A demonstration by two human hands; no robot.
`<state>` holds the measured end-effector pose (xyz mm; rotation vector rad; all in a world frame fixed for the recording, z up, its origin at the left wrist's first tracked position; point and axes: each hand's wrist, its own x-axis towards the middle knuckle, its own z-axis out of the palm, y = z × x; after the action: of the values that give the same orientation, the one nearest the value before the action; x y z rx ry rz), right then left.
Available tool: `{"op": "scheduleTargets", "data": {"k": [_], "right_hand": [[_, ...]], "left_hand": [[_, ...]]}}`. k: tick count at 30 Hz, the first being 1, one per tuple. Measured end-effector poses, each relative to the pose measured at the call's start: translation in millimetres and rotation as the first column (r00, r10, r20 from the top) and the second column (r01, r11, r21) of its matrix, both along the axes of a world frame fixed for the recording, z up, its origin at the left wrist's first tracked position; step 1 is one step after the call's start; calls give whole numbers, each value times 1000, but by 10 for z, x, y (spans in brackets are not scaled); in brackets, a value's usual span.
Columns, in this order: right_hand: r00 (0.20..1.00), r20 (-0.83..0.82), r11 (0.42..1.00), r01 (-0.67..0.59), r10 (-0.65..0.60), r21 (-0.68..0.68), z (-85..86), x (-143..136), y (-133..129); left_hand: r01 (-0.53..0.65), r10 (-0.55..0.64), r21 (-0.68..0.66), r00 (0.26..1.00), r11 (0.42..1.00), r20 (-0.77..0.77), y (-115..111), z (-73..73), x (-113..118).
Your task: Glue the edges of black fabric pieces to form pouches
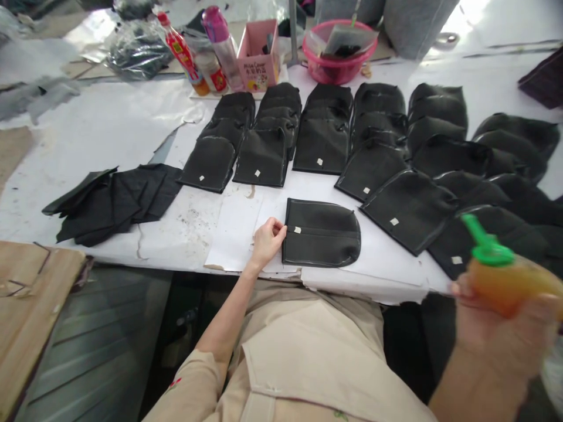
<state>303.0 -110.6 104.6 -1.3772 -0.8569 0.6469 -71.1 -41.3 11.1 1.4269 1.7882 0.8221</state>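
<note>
A black rounded pouch piece (325,241) lies flat on white paper near the table's front edge, a small pale tag (298,230) by its straight left end. My left hand (268,241) pinches that left edge between thumb and fingers. At the right, my right hand (501,328), smeared by motion, is wrapped round a squeeze bottle (512,284) of orange liquid with a green nozzle cap. The bottle is raised and tilted, its nozzle toward the upper left, apart from the pouch piece.
Overlapping rows of black pouch pieces (323,140) cover the back and right. Folded black cloth (109,202) lies left. Behind stand a red-capped bottle (180,50), a pink box (259,55) and a pink basin (338,67). A wooden board (30,322) is at lower left.
</note>
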Motion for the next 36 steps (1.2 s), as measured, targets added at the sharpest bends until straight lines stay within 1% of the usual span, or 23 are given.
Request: {"op": "scheduleTargets", "data": {"k": [1, 2, 4, 5, 6, 8, 9, 11, 13, 14, 16, 17, 19, 21, 23, 26, 29, 31, 33, 36], "right_hand": [[994, -109, 1000, 16, -18, -15, -52, -135, 0], [985, -171, 998, 5, -15, -59, -109, -270, -7], [958, -286, 986, -61, 14, -155, -230, -500, -36], [946, -323, 977, -97, 31, -192, -291, -578, -51], [931, -362, 966, -138, 51, -220, -350, -626, -62], [902, -425, 950, -195, 77, -242, -468, -632, -59], [886, -455, 946, -218, 88, -240, -527, -600, -40], [860, -505, 947, -220, 76, -233, -641, -497, 29], [849, -528, 949, -179, 16, -259, -735, -393, 123], [850, -525, 947, -145, -28, -286, -769, -355, 171], [864, -496, 941, -91, -89, -327, -809, -314, 254], [874, -474, 942, -63, -108, -331, -818, -310, 287], [889, -442, 949, -31, -117, -313, -830, -317, 336], [894, -431, 957, -12, -120, -291, -852, -327, 370], [895, -432, 959, -20, -110, -284, -891, -326, 397], [904, -415, 957, -28, -99, -289, -941, -316, 424], [898, -423, 949, -22, -119, -313, -947, -320, 431], [894, -428, 946, -13, -134, -324, -938, -329, 431], [895, -422, 949, 2, -142, -315, -934, -337, 435], [882, -443, 953, 19, -158, -302, -945, -340, 451]], "left_hand": [[-7, 7, 9, 998, 1000, 59, 3, -13, 6], [-19, 18, 11, 992, 1000, 123, 8, -24, 15], [-69, 69, -10, 963, 998, 260, 15, -33, 43], [-104, 112, -41, 935, 994, 335, 18, -28, 59], [-137, 161, -87, 895, 987, 415, 20, -18, 74], [-158, 254, -211, 778, 964, 575, 27, 8, 94], [-130, 282, -274, 712, 953, 643, 33, 19, 95], [2, 288, -358, 592, 934, 753, 46, 31, 79], [147, 265, -372, 475, 916, 839, 49, 36, 46], [197, 255, -361, 417, 912, 872, 41, 39, 30], [228, 248, -328, 320, 917, 914, 4, 59, 2], [221, 242, -310, 287, 925, 927, -23, 78, -8], [197, 219, -270, 247, 943, 944, -87, 135, -31], [154, 191, -229, 230, 961, 954, -145, 213, -68], [84, 173, -197, 232, 977, 957, -188, 301, -135], [-42, 170, -165, 262, 985, 950, -211, 430, -291], [-164, 182, -138, 300, 977, 936, -176, 526, -482], [-251, 198, -117, 327, 961, 924, -108, 567, -602], [-329, 211, -89, 356, 940, 910, 7, 594, -707], [-416, 205, -12, 422, 909, 883, 280, 617, -835]]}}
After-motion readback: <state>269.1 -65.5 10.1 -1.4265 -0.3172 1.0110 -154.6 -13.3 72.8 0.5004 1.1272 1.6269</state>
